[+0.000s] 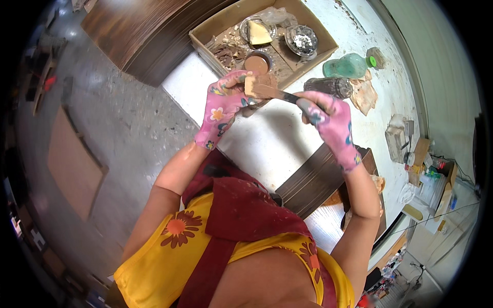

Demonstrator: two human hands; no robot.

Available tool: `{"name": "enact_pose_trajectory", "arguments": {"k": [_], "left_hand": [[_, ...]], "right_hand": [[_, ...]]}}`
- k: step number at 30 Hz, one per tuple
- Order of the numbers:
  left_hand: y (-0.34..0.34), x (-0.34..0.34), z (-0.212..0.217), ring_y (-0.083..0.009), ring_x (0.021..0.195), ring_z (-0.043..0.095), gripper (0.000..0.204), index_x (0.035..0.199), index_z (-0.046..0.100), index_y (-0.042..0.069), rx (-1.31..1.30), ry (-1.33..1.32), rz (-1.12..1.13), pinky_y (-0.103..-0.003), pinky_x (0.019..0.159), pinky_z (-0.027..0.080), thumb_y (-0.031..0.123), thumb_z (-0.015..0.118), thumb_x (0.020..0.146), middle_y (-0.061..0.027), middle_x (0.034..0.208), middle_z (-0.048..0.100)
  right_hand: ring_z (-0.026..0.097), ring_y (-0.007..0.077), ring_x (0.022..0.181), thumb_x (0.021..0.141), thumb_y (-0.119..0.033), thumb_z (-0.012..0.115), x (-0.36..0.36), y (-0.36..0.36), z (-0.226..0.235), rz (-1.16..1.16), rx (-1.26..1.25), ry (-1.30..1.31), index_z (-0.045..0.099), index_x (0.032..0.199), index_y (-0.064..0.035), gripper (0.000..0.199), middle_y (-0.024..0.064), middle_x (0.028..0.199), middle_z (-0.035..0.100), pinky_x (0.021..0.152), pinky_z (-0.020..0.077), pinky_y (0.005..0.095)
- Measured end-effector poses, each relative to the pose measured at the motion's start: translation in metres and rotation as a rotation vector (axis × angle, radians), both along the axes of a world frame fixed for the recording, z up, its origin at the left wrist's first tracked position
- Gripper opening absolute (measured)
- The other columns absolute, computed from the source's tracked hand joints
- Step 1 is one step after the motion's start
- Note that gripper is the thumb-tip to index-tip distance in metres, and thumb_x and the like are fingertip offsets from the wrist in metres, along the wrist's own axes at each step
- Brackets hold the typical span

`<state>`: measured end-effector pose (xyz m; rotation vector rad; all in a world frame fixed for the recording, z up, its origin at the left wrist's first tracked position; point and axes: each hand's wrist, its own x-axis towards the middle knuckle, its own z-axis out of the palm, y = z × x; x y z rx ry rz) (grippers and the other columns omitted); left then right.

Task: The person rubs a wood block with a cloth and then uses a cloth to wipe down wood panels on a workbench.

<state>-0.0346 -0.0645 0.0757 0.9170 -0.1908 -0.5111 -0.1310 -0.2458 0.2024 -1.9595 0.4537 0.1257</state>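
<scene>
So both my hands are up over the white table [267,143], in my pink flowery gloves. My left hand [223,105] has its grip closed around a small tan block [252,83], fingers wrapped over it and holding it up in front of me. My right hand [328,120] has its grip tight on the handle of a putty knife [280,94], and the blade runs left so its flat end sits right against the block, smeared with brownish filler.

Just past my hands there's an open cardboard box [226,20] on the table. Inside it: a small round tub of brown paste [257,63], a clear cup with a yellowish wedge in it [258,32], and a foil-looking dish [302,40]. To the right of the box a green plastic bottle [349,65] lies on its side, with a crumpled rag [365,95] near it. A stack of dark wood sheets [313,179] sits close to me under my right forearm, another stack [149,36] is off beyond the box on the left.
</scene>
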Motion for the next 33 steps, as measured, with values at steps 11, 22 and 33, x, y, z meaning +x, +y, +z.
{"name": "enact_pose_trajectory", "arguments": {"k": [11,22,33], "left_hand": [[0.009,-0.005,0.01,-0.021,0.095,0.062,0.043,0.113,0.055,-0.004,0.07,-0.054,-0.006,-0.031,0.082,0.054,-0.011,0.067,0.072,-0.012,0.112,0.06],[0.029,0.009,0.011,-0.0189,0.097,0.061,0.048,0.116,0.054,-0.007,0.108,0.011,0.159,-0.03,0.084,0.053,-0.014,0.066,0.07,-0.0116,0.113,0.059],[0.034,-0.009,0.003,-0.0207,0.099,0.061,0.052,0.117,0.052,-0.009,0.101,0.156,0.085,-0.031,0.086,0.051,-0.016,0.065,0.067,-0.0137,0.111,0.06]], "right_hand": [[0.051,0.0053,0.051,0.083,-0.016,0.066,0.011,-0.018,-0.021,-0.064,0.325,0.051,0.066,0.094,0.0028,0.021,0.0028,0.064,0.061,0.044,0.0363,0.0179],[0.052,0.0089,0.058,0.081,-0.019,0.068,0.032,-0.079,-0.043,-0.273,0.229,-0.099,0.068,0.094,-0.0025,0.021,0.0039,0.072,0.061,0.052,0.0391,0.0216],[0.064,0.025,0.08,0.078,-0.024,0.056,0.123,-0.119,-0.107,-0.273,-0.558,-0.005,0.069,0.102,-0.0172,0.029,0.0127,0.085,0.068,0.077,0.0466,0.0316]]}}
